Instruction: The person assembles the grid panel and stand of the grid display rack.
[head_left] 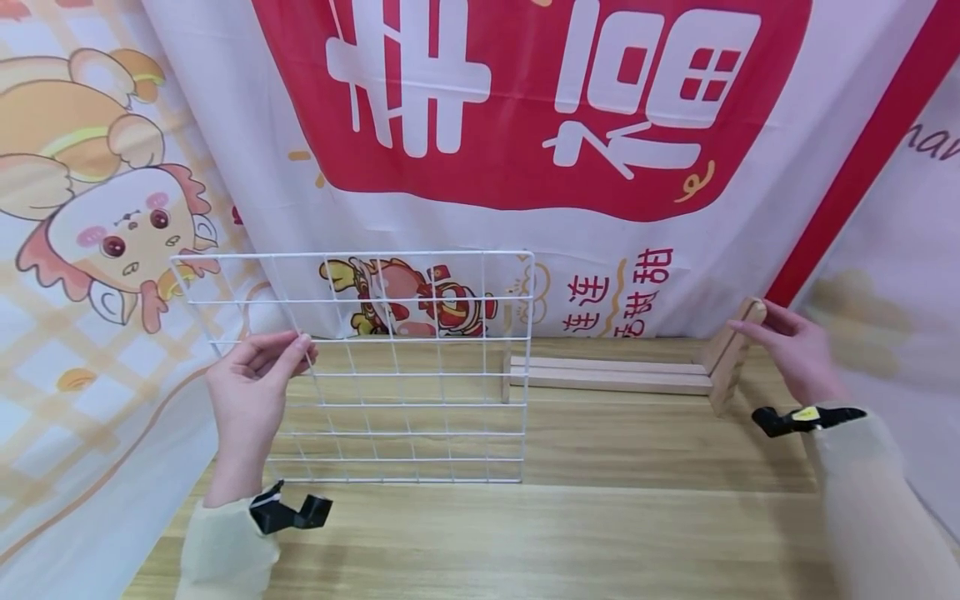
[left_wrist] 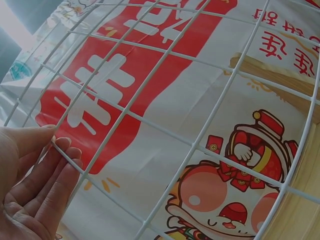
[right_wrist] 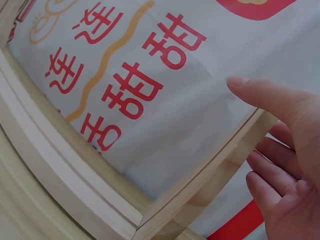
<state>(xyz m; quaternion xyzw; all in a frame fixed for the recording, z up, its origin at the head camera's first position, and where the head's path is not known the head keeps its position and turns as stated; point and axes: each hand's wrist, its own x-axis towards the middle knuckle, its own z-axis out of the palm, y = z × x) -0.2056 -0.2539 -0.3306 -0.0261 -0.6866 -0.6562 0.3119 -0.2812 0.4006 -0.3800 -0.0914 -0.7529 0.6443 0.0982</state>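
A white wire grid panel [head_left: 408, 406] stands upright on the left, held by my left hand [head_left: 258, 383]. In the left wrist view, the thumb and fingers [left_wrist: 47, 192] pinch a wire near the panel's left edge. Further back on the right is a pale wooden stand [head_left: 611, 375] with two long rails between end boards. My right hand [head_left: 798, 350] holds the top of its right end board [head_left: 731, 354]. The right wrist view has the thumb [right_wrist: 265, 95] on one side of the board and the fingers on the other. The panel's right edge overlaps the stand's left end in the head view.
Both things are over a wood-grain tabletop [head_left: 600, 533]. Behind it hangs a white cloth with a large red print [head_left: 517, 179]. A cartoon-patterned cloth [head_left: 75, 367] drapes along the left, and another pale cloth [head_left: 915, 333] borders the right.
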